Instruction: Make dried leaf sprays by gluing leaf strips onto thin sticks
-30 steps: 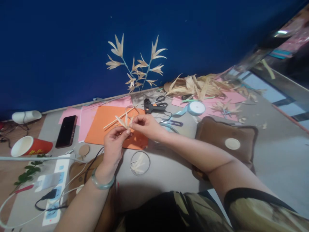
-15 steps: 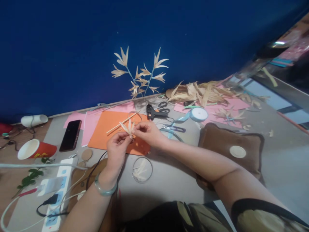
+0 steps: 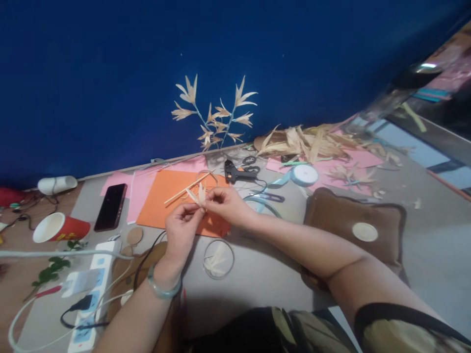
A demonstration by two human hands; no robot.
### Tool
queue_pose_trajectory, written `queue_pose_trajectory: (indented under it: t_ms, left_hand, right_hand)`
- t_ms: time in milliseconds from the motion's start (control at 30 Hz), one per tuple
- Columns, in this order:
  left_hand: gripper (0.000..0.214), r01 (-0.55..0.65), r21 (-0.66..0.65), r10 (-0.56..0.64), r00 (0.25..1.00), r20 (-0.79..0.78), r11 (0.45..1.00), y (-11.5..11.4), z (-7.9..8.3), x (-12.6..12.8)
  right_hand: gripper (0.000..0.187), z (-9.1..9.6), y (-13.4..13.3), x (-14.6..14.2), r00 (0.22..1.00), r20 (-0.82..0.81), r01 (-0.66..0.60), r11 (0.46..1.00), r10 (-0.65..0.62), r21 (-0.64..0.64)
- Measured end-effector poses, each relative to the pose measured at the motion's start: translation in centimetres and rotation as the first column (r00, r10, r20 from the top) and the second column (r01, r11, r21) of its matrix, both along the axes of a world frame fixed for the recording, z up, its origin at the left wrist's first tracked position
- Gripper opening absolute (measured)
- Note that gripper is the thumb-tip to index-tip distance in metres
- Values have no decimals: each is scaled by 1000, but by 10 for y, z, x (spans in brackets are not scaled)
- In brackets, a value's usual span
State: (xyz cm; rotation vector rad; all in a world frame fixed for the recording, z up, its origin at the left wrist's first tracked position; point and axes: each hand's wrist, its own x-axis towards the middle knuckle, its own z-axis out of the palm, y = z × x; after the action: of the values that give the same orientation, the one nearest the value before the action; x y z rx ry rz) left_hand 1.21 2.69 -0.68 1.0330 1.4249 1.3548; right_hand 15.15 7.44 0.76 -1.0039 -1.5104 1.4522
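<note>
A small flower of pale dried-husk petals [image 3: 200,195] is pinched at its base between my two hands, above the orange sheet [image 3: 154,206]. My left hand [image 3: 183,225] grips it from the left with thumb and fingertips. From the right, my right hand [image 3: 228,203] presses on the petals with closed fingers. A thin stick [image 3: 184,192] lies on the orange sheet just behind them. Nearer to me a wire ring [image 3: 219,260] surrounds several loose pale petals [image 3: 215,261]. Finished-looking husk flowers on blue-wrapped stems [image 3: 231,117] stand against the blue wall.
Behind my hands lie a black glue gun [image 3: 239,172], a roll of blue ribbon [image 3: 303,174] and a heap of dried husks [image 3: 309,141]. A brown cushion [image 3: 331,220] sits at right. Left are a phone [image 3: 111,207], a red paper cup [image 3: 69,228] and a power strip [image 3: 99,282] with cables.
The whole view has shifted slightly, with things appearing a little further right. Both hands keep hold of the husk flower; my right fingers have closed in a bit on its petals.
</note>
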Motion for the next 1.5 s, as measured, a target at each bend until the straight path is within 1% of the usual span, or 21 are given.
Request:
queue_pose_trajectory:
  t_ms: [167, 300, 367, 467, 567, 733, 900, 1033, 1167, 1267, 1433, 1500]
  left_hand:
    - [22, 15, 13, -15, 1000, -14, 1000, 0, -1, 0]
    - [21, 60, 51, -60, 998, 10, 997, -1, 3, -1]
    - [20, 82, 53, -85, 995, 57, 995, -1, 5, -2]
    - [21, 108, 3, -107, 982, 157, 994, 1, 9, -3]
    - [24, 130, -40, -117, 966, 230, 991, 2, 12, -5]
    - [27, 160, -66, -136, 952, 274, 985, 3, 14, -6]
    - [26, 179, -47, -162, 955, 247, 983, 3, 12, -9]
    - [20, 174, 25, -176, 974, 144, 984, 3, 8, -10]
    - [19, 119, 86, -125, 990, 64, 989, 3, 9, -10]
    - [18, 96, 114, -99, 995, 17, 989, 3, 10, -9]
    - [16, 57, 139, -55, 998, -21, 989, 2, 9, -10]
    - [14, 63, 144, -58, 998, -38, 987, 0, 10, -9]
  right_hand:
    - [21, -4, 3, 2, 1000, -21, -18, 1000, 17, -15]
    - [20, -6, 5, 4, 995, -77, -68, 998, 67, -17]
    - [21, -6, 6, 5, 993, -85, -82, 997, 81, -6]
    - [22, -6, 8, 7, 994, -76, -82, 996, 84, 26]
    - [23, -2, 8, 8, 986, -99, -127, 991, 131, 41]
    - [22, 4, 5, 9, 979, -114, -169, 985, 172, 34]
    - [23, 3, 5, 9, 972, -138, -187, 982, 190, 33]
    - [24, 5, 4, 9, 973, -146, -174, 983, 180, 50]
    - [26, 9, 2, 10, 977, -132, -159, 986, 165, 51]
    - [28, 13, 1, 11, 980, -111, -159, 984, 167, 78]
    - [28, 17, 0, 11, 981, -101, -154, 983, 164, 102]
    - [27, 18, -1, 11, 984, -87, -144, 985, 152, 99]
